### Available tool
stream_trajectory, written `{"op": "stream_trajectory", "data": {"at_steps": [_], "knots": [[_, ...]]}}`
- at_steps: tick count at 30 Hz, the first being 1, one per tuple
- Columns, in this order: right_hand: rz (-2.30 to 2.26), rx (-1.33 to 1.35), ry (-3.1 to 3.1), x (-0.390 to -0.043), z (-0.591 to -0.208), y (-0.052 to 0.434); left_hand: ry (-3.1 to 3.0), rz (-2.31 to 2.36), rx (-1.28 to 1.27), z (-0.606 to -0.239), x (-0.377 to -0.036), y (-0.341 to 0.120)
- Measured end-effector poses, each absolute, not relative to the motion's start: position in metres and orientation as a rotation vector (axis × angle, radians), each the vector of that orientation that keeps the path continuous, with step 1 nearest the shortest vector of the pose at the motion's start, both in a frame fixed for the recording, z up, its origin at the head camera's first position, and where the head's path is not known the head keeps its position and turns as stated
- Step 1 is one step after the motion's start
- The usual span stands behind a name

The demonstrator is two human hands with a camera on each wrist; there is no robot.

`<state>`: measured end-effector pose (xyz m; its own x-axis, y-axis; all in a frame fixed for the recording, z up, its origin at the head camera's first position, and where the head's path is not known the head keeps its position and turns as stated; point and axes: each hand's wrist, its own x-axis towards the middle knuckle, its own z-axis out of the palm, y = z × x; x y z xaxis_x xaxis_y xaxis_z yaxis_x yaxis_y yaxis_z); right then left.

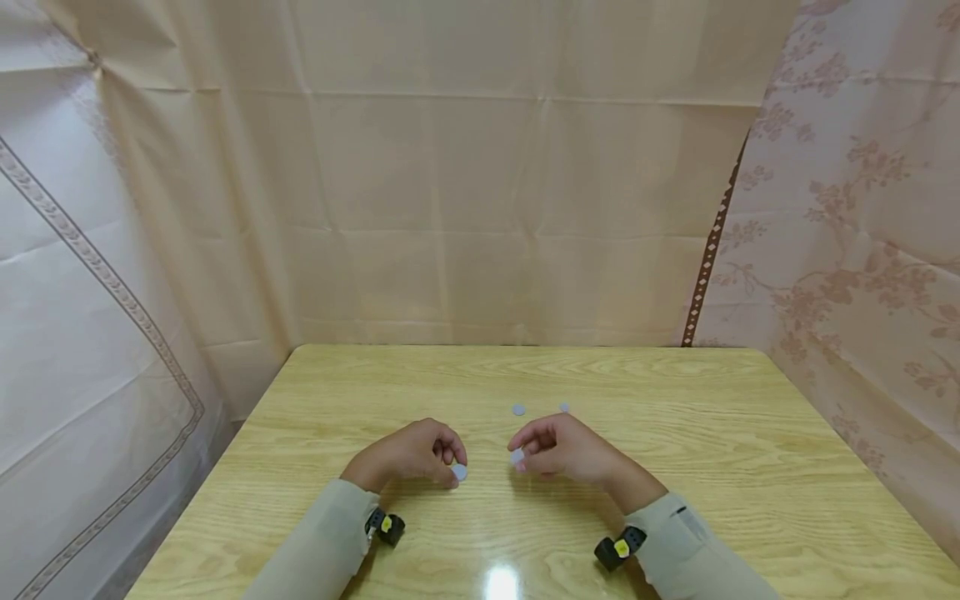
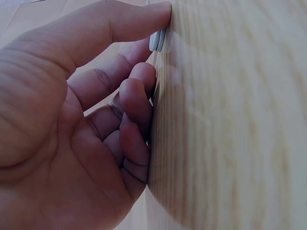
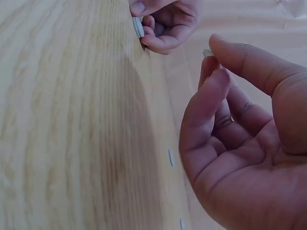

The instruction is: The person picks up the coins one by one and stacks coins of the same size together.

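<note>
My left hand (image 1: 454,467) rests on the wooden table (image 1: 675,433) with its fingers curled, and its thumb and a finger pinch a small white disc (image 1: 459,472) against the wood. In the left wrist view the thumb of that hand (image 2: 156,48) sits on the disc (image 2: 158,39). My right hand (image 1: 521,454) hovers just to the right, pinching a second white disc (image 1: 517,456) between thumb and forefinger. The right wrist view shows that hand (image 3: 213,56) holding its disc (image 3: 207,52) a little above the table, with the left hand (image 3: 163,24) beyond.
Two more white discs lie flat on the table just beyond the hands: one (image 1: 518,409) and another (image 1: 564,407) to its right. Beige and floral curtains close in the table on three sides.
</note>
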<state>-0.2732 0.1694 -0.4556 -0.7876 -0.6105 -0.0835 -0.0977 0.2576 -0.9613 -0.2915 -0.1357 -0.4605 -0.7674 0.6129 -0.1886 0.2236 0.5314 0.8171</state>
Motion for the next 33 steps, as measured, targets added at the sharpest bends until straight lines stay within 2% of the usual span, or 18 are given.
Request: {"op": "stream_trajectory", "data": {"at_steps": [16, 33], "knots": [[-1.464, -0.745, 2.200, -0.267, -0.461, 0.158, 2.326, 1.132, 0.676, -0.461, -0.291, -0.135], [-1.338, -0.701, 2.285, -0.260, -0.466, 0.152, 2.337, 1.089, 0.731, -0.462, -0.293, -0.136]]}}
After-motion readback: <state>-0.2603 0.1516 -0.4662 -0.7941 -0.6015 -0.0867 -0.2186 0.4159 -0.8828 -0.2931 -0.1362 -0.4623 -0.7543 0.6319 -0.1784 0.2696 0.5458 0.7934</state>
